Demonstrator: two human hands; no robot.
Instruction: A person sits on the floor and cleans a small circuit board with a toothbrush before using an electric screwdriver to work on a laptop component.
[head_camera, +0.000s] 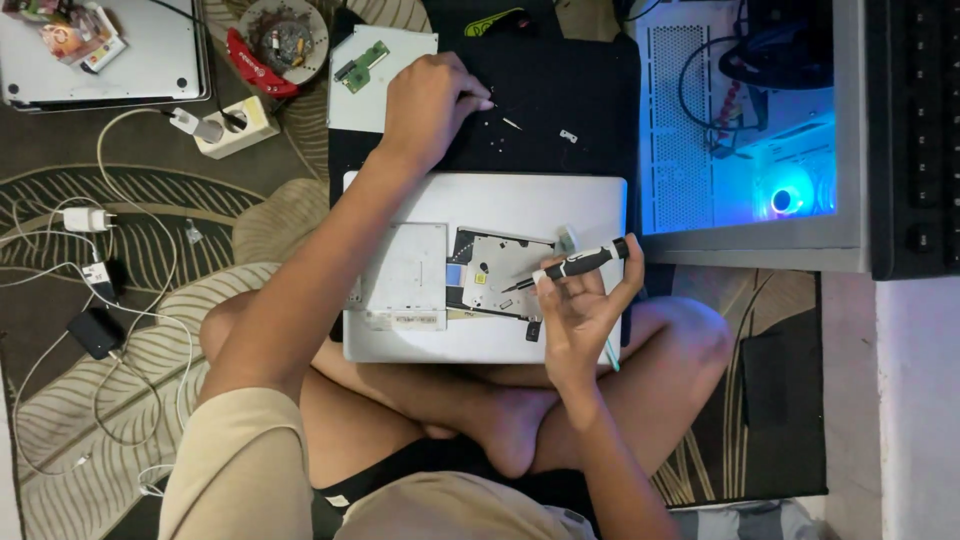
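Note:
A silver laptop (560, 200) lies closed and upside down across my crossed legs. An opened optical drive (500, 275) and its metal cover (405, 265) rest on it. My right hand (580, 310) grips a black and white screwdriver (575, 264), tip pointing left at the drive. My left hand (430, 100) reaches forward onto a black mat (560, 90), fingers pinched by small loose screws (498, 125); what it holds is too small to tell.
A lit white computer case (745, 130) stands to the right. A second silver laptop (105, 55) lies at top left, a round tray (283, 38) and a small green circuit board (362, 65) beside it. Chargers and white cables (100, 290) sprawl on the patterned rug at left.

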